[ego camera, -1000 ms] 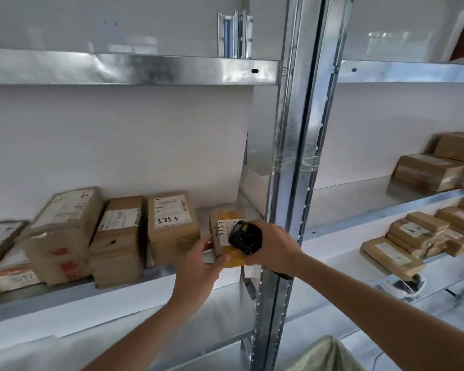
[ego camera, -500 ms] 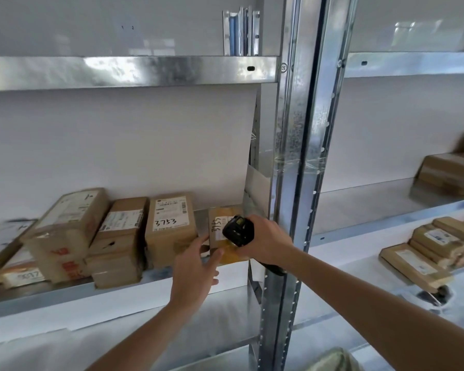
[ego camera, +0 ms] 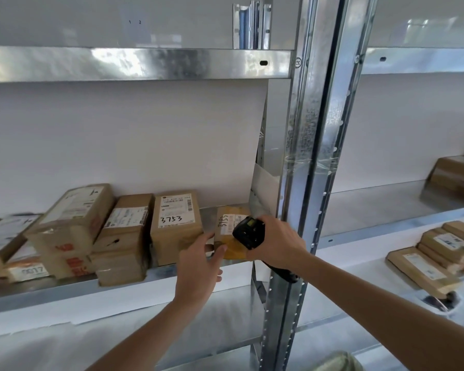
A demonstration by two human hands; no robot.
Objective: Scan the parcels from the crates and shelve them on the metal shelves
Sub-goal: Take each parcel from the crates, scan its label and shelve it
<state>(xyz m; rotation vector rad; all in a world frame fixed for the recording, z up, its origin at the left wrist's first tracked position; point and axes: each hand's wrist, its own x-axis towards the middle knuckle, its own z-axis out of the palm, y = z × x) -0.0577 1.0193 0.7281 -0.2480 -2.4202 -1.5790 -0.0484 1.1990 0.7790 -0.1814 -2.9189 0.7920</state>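
A small brown parcel with a handwritten number on its label stands on the metal shelf, just right of a box marked 3753. My left hand touches the small parcel's lower left corner with thumb and fingertips. My right hand grips a black handheld scanner, its head held right in front of the parcel's label. The scanner's handle sticks out below my wrist.
Several more brown boxes line the same shelf to the left. A steel upright stands just right of my hands. The neighbouring bay holds flat parcels and a larger box. An upper shelf runs overhead.
The view has shifted a little to the left. Both hands have stayed at the small parcel, with the scanner still at its label; my left fingers have closed in slightly on its corner.
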